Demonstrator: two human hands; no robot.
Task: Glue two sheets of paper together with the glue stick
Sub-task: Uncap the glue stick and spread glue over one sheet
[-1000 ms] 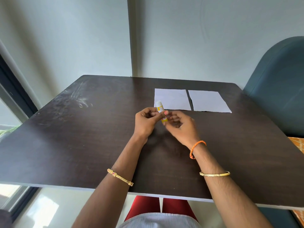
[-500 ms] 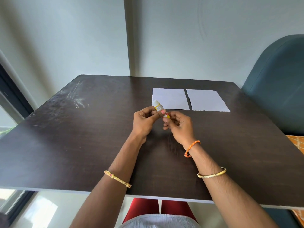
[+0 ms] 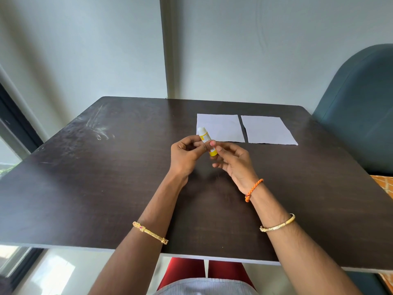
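Yellow plastic with a white cap, the small glue stick [image 3: 206, 141] sits tilted at the middle of the frame, pinched by the fingertips of my left hand [image 3: 185, 155] at its barrel while my right hand [image 3: 235, 163] nips its lower end, other fingers loosely spread. Both white paper sheets [image 3: 220, 127] [image 3: 268, 130] lie flat, side by side, just above my hands in the picture, on the dark wooden table [image 3: 106, 177]. Such a light pinch could let the stick slip, I think, and roll across the table as I pull the cap.

Glue stick [image 3: 207, 139] label unreadable; chair [image 3: 359, 107] cropped right.
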